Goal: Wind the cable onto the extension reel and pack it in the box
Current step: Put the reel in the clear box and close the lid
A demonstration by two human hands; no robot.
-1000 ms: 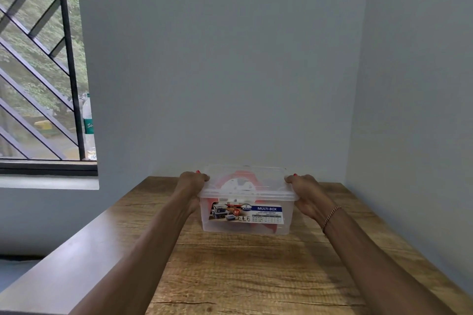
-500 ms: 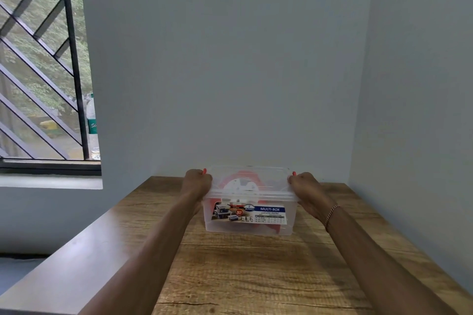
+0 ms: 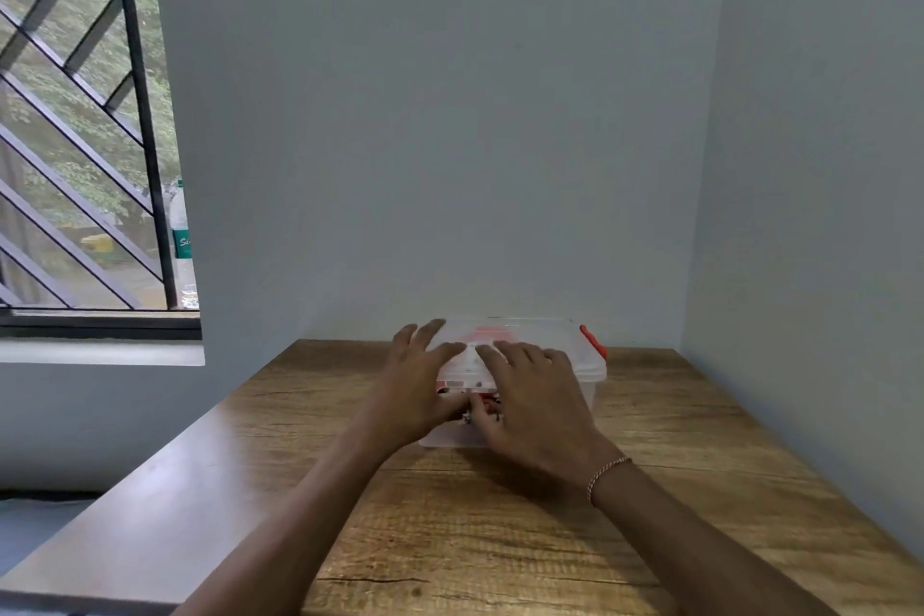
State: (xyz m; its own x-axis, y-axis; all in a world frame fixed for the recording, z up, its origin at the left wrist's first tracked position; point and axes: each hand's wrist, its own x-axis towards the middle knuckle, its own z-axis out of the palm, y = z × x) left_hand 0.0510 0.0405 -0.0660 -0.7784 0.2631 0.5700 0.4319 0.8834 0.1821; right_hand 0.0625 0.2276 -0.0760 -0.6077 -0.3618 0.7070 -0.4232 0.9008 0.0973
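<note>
Clear plastic box [image 3: 585, 383] on the wooden table [image 3: 500, 540], up at twelve o'clock from me, lid on, and both my hands laid across it. Hard to read what's inside: just a red blur through the lid and front wall, so I cannot tell reel from cable. The label on the front is mostly covered by my palms and smeared by motion.

Far out at nine o'clock, one barred window [image 3: 75, 140], cut off by the frame edge, and one bottle [image 3: 181, 245] on its sill, half hidden by the wall edge.

My left hand [image 3: 417, 385] lies flat over the lid's left part, fingers straight and spread toward twelve o'clock, thumb down the front wall; holding nothing. My right hand [image 3: 532, 403] lies flat beside it, fingers straight on the lid's middle, a thin bracelet [image 3: 607, 473] at the wrist. The thumbs meet low on the front wall; what they touch there is too blurred to call.

One red latch [image 3: 594, 341] shows at the box's right end; the left end is behind my hand.
</note>
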